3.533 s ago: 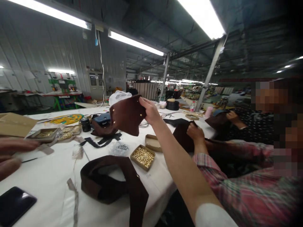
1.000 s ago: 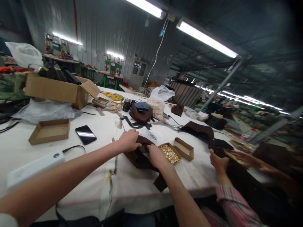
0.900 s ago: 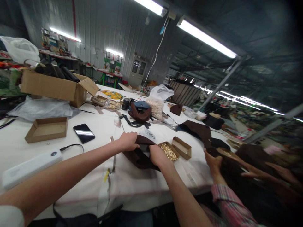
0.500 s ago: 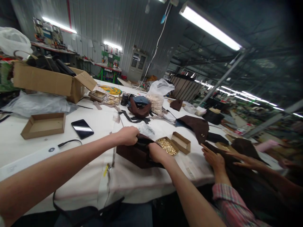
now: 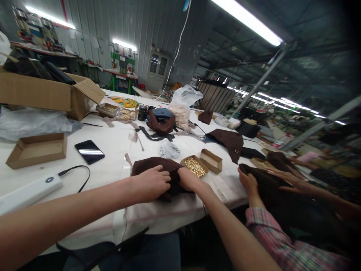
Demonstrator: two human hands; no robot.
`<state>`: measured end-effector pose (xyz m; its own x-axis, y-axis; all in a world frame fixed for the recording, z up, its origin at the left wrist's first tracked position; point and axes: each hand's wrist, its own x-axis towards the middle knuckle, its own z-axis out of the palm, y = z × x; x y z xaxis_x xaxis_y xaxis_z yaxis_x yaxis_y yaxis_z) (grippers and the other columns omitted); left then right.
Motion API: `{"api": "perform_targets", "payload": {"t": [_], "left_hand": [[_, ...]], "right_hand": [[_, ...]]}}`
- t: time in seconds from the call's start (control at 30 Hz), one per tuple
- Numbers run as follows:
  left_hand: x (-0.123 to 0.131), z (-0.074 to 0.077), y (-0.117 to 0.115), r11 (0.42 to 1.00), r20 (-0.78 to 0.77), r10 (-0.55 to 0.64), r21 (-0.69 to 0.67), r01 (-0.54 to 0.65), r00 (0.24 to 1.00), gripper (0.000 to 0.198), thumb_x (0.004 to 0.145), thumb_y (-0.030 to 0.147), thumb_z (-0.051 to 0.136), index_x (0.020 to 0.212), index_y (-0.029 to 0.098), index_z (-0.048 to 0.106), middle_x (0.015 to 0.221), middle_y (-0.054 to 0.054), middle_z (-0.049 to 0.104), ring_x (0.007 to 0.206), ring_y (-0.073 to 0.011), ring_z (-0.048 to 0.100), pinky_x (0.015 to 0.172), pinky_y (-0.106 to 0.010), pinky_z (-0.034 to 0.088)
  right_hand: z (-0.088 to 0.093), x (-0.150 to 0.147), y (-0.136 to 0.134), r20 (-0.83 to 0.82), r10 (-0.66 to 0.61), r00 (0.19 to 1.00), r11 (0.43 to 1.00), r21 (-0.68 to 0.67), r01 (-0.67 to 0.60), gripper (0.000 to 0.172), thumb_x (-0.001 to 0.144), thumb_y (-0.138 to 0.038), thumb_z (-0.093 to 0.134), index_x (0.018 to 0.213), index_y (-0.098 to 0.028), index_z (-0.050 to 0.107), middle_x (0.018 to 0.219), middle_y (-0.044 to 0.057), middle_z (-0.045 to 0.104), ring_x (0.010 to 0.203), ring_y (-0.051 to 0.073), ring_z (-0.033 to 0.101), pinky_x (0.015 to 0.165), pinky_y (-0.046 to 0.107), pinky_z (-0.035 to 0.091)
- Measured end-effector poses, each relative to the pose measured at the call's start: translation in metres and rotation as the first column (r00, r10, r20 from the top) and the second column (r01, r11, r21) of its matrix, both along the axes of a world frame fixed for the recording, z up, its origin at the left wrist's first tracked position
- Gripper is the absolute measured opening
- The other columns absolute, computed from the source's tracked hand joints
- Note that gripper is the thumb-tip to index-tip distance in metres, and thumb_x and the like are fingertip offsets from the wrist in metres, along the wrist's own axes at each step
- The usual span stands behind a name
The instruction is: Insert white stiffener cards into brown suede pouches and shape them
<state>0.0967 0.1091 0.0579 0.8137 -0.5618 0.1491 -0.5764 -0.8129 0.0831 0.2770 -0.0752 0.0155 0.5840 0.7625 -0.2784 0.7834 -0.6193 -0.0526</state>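
A dark brown fabric bag (image 5: 155, 162) lies at the front edge of the white-covered table, its upper part folded over. My left hand (image 5: 154, 183) rests across it, palm down, fingers slightly bent and apart. At the bag's right side my right hand (image 5: 188, 180) grips the fabric; the fingertips are hidden in its folds. Just beyond that hand stands a small cardboard box of gold-coloured metal pieces (image 5: 195, 166), beside an open cardboard box (image 5: 211, 161). A clear plastic bag (image 5: 169, 149) of small pieces lies behind the brown bag.
At left are a phone (image 5: 89, 151), a white power bank (image 5: 31, 194) with a black cable, a shallow cardboard tray (image 5: 36, 150) and a big carton (image 5: 36, 90). Brown and blue bag parts (image 5: 160, 122) lie farther back. At right, a co-worker's hands (image 5: 249, 182) handle dark fabric.
My left hand has loosened from a closed grip and moved down over the bag, whose near part has folded over. The right hand still holds its side. The view has shifted slightly.
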Motion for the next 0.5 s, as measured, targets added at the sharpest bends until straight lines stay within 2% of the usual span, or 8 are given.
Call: {"api": "perform_targets", "payload": {"t": [0.13,0.2,0.27,0.33,0.4,0.47,0.5], "left_hand": [[-0.006,-0.021,0.004,0.999,-0.011,0.036,0.038,-0.035,0.999,0.011,0.102,0.010,0.065,0.103,0.018,0.073,0.108,-0.010,0.083,0.138,-0.0318,0.066,0.121,-0.052,0.030],[-0.010,-0.030,0.005,0.995,0.071,0.045,0.090,-0.051,0.996,0.014,0.103,0.010,0.064,0.110,0.015,0.076,0.117,-0.014,0.082,0.142,-0.0342,0.064,0.127,-0.055,0.023],[-0.015,-0.034,0.003,0.988,0.164,0.016,0.149,-0.041,0.986,0.015,0.103,0.011,0.065,0.113,0.014,0.077,0.122,-0.014,0.081,0.135,-0.0338,0.066,0.128,-0.055,0.023],[-0.021,-0.033,0.000,0.983,0.152,-0.057,0.182,0.029,0.987,0.010,0.103,0.012,0.067,0.106,0.017,0.076,0.116,-0.010,0.081,0.117,-0.0290,0.071,0.121,-0.050,0.032],[-0.025,-0.026,0.001,0.982,0.069,-0.094,0.171,0.081,0.993,0.008,0.102,0.014,0.068,0.097,0.019,0.072,0.103,-0.005,0.079,0.098,-0.0241,0.070,0.106,-0.046,0.040],[-0.026,-0.013,0.009,0.985,0.020,-0.065,0.159,0.061,0.998,0.007,0.099,0.015,0.068,0.094,0.020,0.070,0.096,-0.005,0.077,0.092,-0.0242,0.068,0.095,-0.046,0.040],[-0.026,-0.006,0.015,0.988,0.014,-0.022,0.151,0.020,1.000,0.006,0.095,0.014,0.069,0.095,0.020,0.070,0.096,-0.006,0.077,0.094,-0.0254,0.068,0.094,-0.047,0.039]], "right_hand": [[-0.009,-0.006,-0.003,0.037,-0.047,0.998,0.999,0.017,0.047,0.032,0.096,-0.006,0.058,0.116,-0.005,0.082,0.119,0.023,0.079,0.108,0.027,0.076,0.099,0.031,0.054],[-0.009,-0.013,-0.002,0.054,-0.067,0.996,0.997,0.031,0.066,0.032,0.096,-0.006,0.055,0.113,-0.005,0.082,0.115,0.024,0.079,0.107,0.030,0.077,0.098,0.035,0.055],[-0.004,-0.019,-0.001,0.063,-0.059,0.996,0.996,0.065,0.055,0.033,0.098,-0.009,0.055,0.118,-0.007,0.081,0.118,0.024,0.079,0.110,0.031,0.077,0.098,0.037,0.054],[0.006,-0.024,0.001,0.037,0.004,0.999,0.994,0.107,-0.008,0.030,0.103,-0.020,0.058,0.122,-0.014,0.082,0.122,0.019,0.079,0.113,0.029,0.076,0.099,0.035,0.053],[0.015,-0.027,0.003,-0.032,0.111,0.993,0.985,0.138,-0.106,0.027,0.105,-0.037,0.065,0.117,-0.022,0.083,0.120,0.011,0.081,0.110,0.024,0.076,0.095,0.030,0.052],[0.019,-0.031,0.006,-0.093,0.198,0.976,0.970,0.160,-0.182,0.034,0.101,-0.051,0.070,0.113,-0.022,0.082,0.115,0.008,0.082,0.105,0.021,0.075,0.089,0.027,0.051],[0.019,-0.033,0.008,-0.109,0.224,0.969,0.964,0.168,-0.204,0.036,0.099,-0.052,0.072,0.115,-0.020,0.081,0.116,0.008,0.081,0.105,0.022,0.075,0.089,0.027,0.051]]}}
